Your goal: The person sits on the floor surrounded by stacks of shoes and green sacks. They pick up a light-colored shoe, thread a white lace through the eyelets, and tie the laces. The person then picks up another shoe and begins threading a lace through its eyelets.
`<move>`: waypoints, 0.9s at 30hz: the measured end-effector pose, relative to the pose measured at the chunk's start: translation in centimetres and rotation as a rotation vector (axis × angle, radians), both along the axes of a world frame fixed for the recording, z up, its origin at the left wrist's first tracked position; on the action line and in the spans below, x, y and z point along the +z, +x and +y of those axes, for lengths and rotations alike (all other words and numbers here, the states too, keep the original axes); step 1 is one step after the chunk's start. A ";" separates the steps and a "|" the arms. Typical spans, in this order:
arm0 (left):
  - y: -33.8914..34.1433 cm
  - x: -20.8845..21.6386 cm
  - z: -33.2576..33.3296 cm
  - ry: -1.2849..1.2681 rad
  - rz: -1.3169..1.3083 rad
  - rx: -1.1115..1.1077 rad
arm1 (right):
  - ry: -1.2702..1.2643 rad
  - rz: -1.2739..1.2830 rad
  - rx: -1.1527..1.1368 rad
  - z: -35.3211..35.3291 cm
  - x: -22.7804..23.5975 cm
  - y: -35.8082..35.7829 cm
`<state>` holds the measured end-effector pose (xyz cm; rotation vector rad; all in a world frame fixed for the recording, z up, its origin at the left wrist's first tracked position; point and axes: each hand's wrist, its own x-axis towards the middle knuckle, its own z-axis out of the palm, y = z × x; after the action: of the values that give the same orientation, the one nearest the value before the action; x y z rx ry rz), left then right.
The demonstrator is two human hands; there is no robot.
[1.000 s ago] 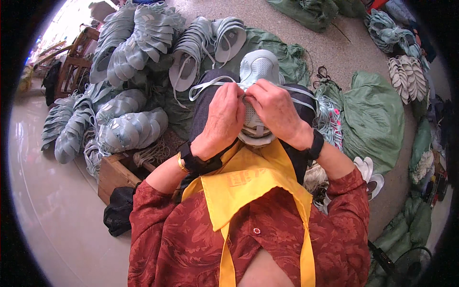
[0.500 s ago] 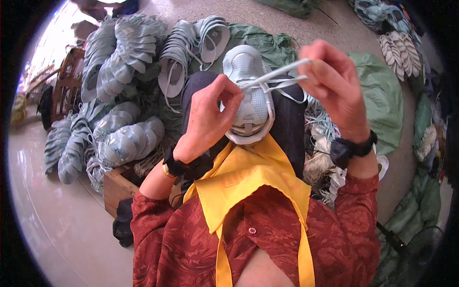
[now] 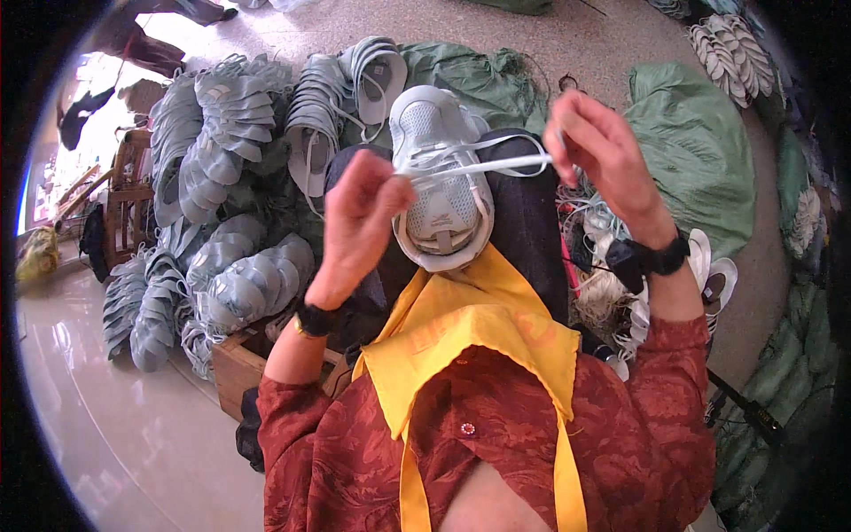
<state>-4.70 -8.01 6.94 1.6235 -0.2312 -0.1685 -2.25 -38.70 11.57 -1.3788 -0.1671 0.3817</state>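
Observation:
A pale grey shoe upper (image 3: 443, 217) with a perforated surface rests over my lap, its toe pointing away from me. Across it a white shoelace (image 3: 483, 166) runs stretched between my hands, with a second strand looping above. At the shoe's left side, my left hand (image 3: 362, 222) pinches one end, the fingertips slightly blurred. My right hand (image 3: 607, 164), raised to the right of the shoe, grips the other end between thumb and fingers. Both hands are closed and stand apart from the shoe itself.
Stacked grey shoe uppers (image 3: 226, 133) fill the left, above a wooden box (image 3: 239, 372). More uppers (image 3: 372, 75) lie beyond my knees. Green sacks (image 3: 691, 151) sit at the right, near bundled laces (image 3: 594, 230) and white shoe parts (image 3: 722, 279). A yellow apron (image 3: 470, 337) covers my front.
My left hand has moved left and slightly down, and my right hand a little left, so the lace now spans farther between them. The shoe has shifted slightly left in view.

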 end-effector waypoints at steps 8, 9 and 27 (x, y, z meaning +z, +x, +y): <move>-1.9 0.4 14.5 0.007 0.119 0.467 | 0.063 0.267 -0.272 -12.8 -5.9 -6.5; -2.3 0.4 16.2 -0.031 0.124 0.529 | 0.097 0.275 -0.297 -14.5 -6.6 -6.9; -1.4 -0.8 13.2 0.638 -0.008 0.376 | 0.331 0.310 -0.843 -32.3 -14.0 -10.1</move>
<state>-6.13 5.23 6.16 2.2665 0.1444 0.0640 -12.31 -70.95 -2.46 -0.9386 0.5733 -0.1426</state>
